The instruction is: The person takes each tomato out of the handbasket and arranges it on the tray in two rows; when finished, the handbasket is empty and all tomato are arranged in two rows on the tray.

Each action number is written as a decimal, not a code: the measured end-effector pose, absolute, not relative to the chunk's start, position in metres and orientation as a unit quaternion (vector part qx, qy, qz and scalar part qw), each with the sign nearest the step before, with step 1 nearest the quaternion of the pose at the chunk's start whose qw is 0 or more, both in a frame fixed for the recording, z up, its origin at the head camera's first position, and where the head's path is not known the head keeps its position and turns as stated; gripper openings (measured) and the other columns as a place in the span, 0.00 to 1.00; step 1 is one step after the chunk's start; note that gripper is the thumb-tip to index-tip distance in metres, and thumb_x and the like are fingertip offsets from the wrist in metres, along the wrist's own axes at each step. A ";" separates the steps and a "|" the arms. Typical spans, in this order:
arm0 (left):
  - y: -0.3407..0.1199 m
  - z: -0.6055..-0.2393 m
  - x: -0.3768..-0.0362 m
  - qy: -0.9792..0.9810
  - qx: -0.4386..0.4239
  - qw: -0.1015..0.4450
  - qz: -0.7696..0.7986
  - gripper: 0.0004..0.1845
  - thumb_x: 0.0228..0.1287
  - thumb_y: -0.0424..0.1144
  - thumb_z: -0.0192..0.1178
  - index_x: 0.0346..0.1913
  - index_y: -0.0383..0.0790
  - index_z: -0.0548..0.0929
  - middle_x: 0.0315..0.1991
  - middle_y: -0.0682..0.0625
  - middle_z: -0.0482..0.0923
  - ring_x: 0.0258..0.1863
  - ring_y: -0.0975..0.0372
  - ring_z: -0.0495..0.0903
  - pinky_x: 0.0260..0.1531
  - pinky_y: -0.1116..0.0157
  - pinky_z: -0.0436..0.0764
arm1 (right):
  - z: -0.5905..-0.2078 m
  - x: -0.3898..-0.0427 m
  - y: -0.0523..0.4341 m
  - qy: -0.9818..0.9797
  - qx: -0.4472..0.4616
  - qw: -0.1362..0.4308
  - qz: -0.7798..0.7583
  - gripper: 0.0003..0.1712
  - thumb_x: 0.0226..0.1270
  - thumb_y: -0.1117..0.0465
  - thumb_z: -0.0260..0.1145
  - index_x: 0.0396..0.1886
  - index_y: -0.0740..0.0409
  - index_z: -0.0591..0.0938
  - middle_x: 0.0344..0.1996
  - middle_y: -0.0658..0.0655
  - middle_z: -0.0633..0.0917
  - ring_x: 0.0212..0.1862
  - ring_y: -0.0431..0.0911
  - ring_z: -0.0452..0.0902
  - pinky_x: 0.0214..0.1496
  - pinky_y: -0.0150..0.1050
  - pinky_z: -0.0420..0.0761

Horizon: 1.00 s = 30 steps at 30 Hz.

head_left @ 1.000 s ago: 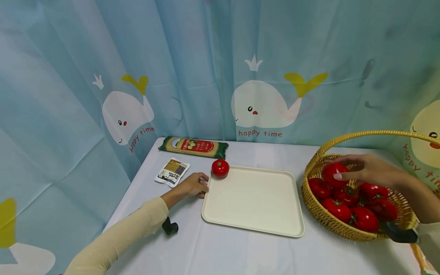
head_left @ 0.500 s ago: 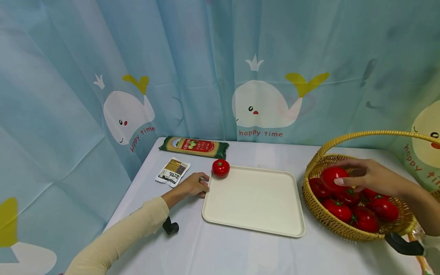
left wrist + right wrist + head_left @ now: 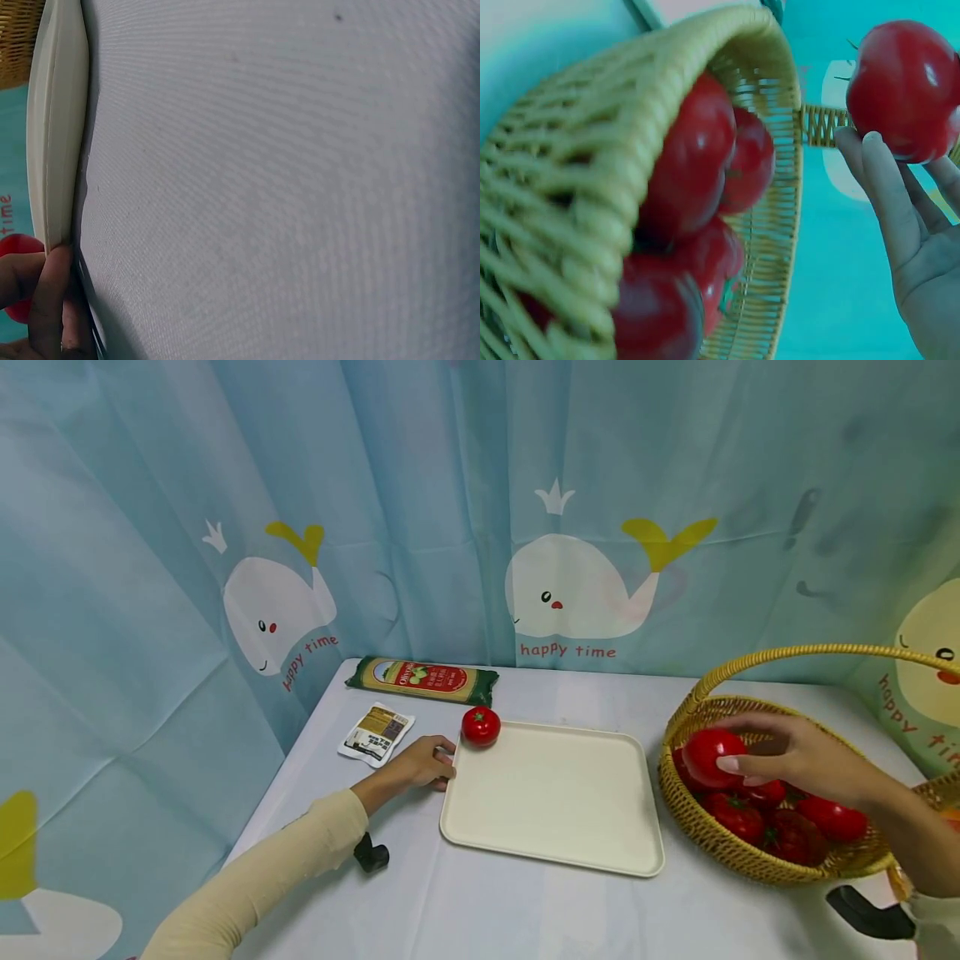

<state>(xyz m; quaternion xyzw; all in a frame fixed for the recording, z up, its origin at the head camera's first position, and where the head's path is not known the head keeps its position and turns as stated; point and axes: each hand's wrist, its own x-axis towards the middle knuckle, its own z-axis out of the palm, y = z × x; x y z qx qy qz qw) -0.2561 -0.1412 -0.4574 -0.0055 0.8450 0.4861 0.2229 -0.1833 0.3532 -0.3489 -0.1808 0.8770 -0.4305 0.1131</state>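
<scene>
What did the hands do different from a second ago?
The right hand had its grip on a tomato in the basket; it has lifted it and carried it left, toward the tray. The left hand stays at the tray's corner, and the tomato on the tray has not moved.

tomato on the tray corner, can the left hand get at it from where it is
Probably yes. The left hand rests at the tray edge right beside that tomato, holds nothing, and nothing lies between them. The right hand is busy holding another tomato.
</scene>
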 end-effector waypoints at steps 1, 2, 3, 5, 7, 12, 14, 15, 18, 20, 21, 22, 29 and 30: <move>-0.141 -0.458 -0.256 0.844 -0.006 0.224 0.487 0.23 0.60 0.25 0.64 0.60 0.31 0.76 0.38 0.44 0.77 0.30 0.60 0.80 0.29 0.68 0.88 | -0.349 -0.182 0.351 0.875 -0.183 0.113 -0.434 0.24 0.72 0.64 0.62 0.66 0.62 0.72 0.51 0.41 0.82 0.44 0.45 0.87 0.40 0.44 0.90; -0.141 -0.458 -0.256 0.844 -0.006 0.224 0.488 0.23 0.60 0.25 0.64 0.60 0.31 0.76 0.38 0.44 0.77 0.30 0.60 0.80 0.30 0.68 0.88 | -0.349 -0.181 0.349 0.873 -0.183 0.114 -0.437 0.24 0.72 0.64 0.61 0.66 0.61 0.72 0.51 0.41 0.82 0.44 0.46 0.87 0.41 0.44 0.90; -0.141 -0.458 -0.257 0.843 -0.007 0.225 0.488 0.23 0.60 0.25 0.64 0.60 0.31 0.75 0.38 0.44 0.77 0.31 0.60 0.80 0.30 0.68 0.88 | -0.349 -0.181 0.347 0.871 -0.184 0.114 -0.441 0.24 0.72 0.64 0.61 0.66 0.61 0.71 0.51 0.42 0.82 0.44 0.46 0.87 0.41 0.44 0.90; -0.141 -0.459 -0.257 0.843 -0.007 0.226 0.489 0.23 0.60 0.25 0.64 0.60 0.32 0.75 0.38 0.44 0.77 0.31 0.60 0.80 0.30 0.68 0.88 | -0.350 -0.179 0.343 0.868 -0.185 0.112 -0.446 0.25 0.72 0.64 0.61 0.67 0.60 0.71 0.51 0.41 0.82 0.45 0.47 0.87 0.42 0.44 0.90; -0.142 -0.459 -0.257 0.842 -0.006 0.226 0.491 0.23 0.60 0.25 0.64 0.60 0.31 0.75 0.38 0.44 0.77 0.31 0.60 0.80 0.30 0.68 0.88 | -0.351 -0.178 0.338 0.867 -0.187 0.109 -0.450 0.25 0.72 0.64 0.61 0.67 0.59 0.71 0.53 0.41 0.81 0.45 0.47 0.87 0.42 0.44 0.90; -0.142 -0.460 -0.257 0.843 -0.003 0.224 0.490 0.23 0.60 0.25 0.64 0.60 0.31 0.76 0.37 0.44 0.78 0.31 0.61 0.80 0.29 0.69 0.88 | -0.355 -0.176 0.324 0.860 -0.206 0.090 -0.459 0.26 0.71 0.66 0.62 0.68 0.57 0.73 0.55 0.40 0.78 0.47 0.44 0.85 0.41 0.44 0.90; -0.142 -0.460 -0.257 0.845 -0.002 0.223 0.486 0.23 0.60 0.26 0.64 0.60 0.31 0.76 0.37 0.44 0.78 0.31 0.61 0.80 0.29 0.69 0.88 | -0.356 -0.176 0.319 0.858 -0.210 0.083 -0.461 0.28 0.70 0.67 0.63 0.68 0.58 0.73 0.55 0.40 0.79 0.47 0.42 0.84 0.41 0.44 0.90; -0.142 -0.459 -0.257 0.845 -0.002 0.223 0.486 0.23 0.61 0.26 0.64 0.60 0.31 0.76 0.37 0.44 0.78 0.31 0.61 0.80 0.29 0.69 0.88 | -0.357 -0.176 0.316 0.857 -0.211 0.081 -0.463 0.28 0.69 0.67 0.64 0.69 0.59 0.72 0.55 0.39 0.79 0.47 0.42 0.84 0.41 0.43 0.90; -0.142 -0.459 -0.256 0.845 -0.002 0.225 0.485 0.23 0.61 0.26 0.64 0.60 0.32 0.76 0.37 0.44 0.78 0.31 0.61 0.80 0.30 0.69 0.88 | -0.358 -0.176 0.309 0.858 -0.213 0.074 -0.462 0.30 0.68 0.66 0.66 0.69 0.59 0.73 0.56 0.39 0.79 0.48 0.41 0.84 0.41 0.40 0.89; -0.142 -0.459 -0.256 0.844 -0.003 0.226 0.486 0.23 0.60 0.26 0.64 0.60 0.31 0.76 0.37 0.44 0.78 0.30 0.61 0.80 0.30 0.69 0.88 | -0.360 -0.176 0.304 0.855 -0.216 0.074 -0.465 0.29 0.67 0.67 0.66 0.68 0.59 0.73 0.55 0.40 0.79 0.47 0.42 0.84 0.42 0.40 0.89; -0.142 -0.459 -0.256 0.845 -0.002 0.226 0.485 0.23 0.60 0.26 0.64 0.60 0.31 0.76 0.37 0.44 0.78 0.30 0.61 0.80 0.29 0.69 0.88 | -0.360 -0.176 0.302 0.853 -0.217 0.076 -0.469 0.29 0.67 0.67 0.66 0.68 0.59 0.73 0.55 0.41 0.79 0.47 0.42 0.84 0.42 0.39 0.89; -0.142 -0.459 -0.256 0.845 -0.001 0.225 0.485 0.23 0.60 0.26 0.64 0.59 0.31 0.76 0.37 0.44 0.78 0.30 0.61 0.80 0.29 0.69 0.88 | -0.361 -0.176 0.301 0.850 -0.219 0.077 -0.472 0.28 0.67 0.67 0.67 0.67 0.58 0.74 0.54 0.42 0.79 0.47 0.43 0.84 0.41 0.39 0.90; -0.142 -0.458 -0.255 0.846 0.000 0.219 0.486 0.22 0.60 0.25 0.64 0.59 0.31 0.76 0.36 0.45 0.78 0.28 0.61 0.80 0.28 0.69 0.87 | -0.368 -0.180 0.290 0.824 -0.238 0.089 -0.506 0.28 0.66 0.70 0.66 0.65 0.62 0.72 0.52 0.47 0.82 0.49 0.45 0.84 0.44 0.41 0.90; -0.142 -0.458 -0.255 0.847 0.000 0.219 0.485 0.22 0.60 0.25 0.64 0.59 0.31 0.76 0.36 0.45 0.78 0.28 0.61 0.80 0.28 0.69 0.87 | -0.369 -0.180 0.288 0.826 -0.237 0.087 -0.504 0.28 0.66 0.70 0.67 0.65 0.62 0.72 0.52 0.47 0.82 0.49 0.44 0.83 0.44 0.40 0.90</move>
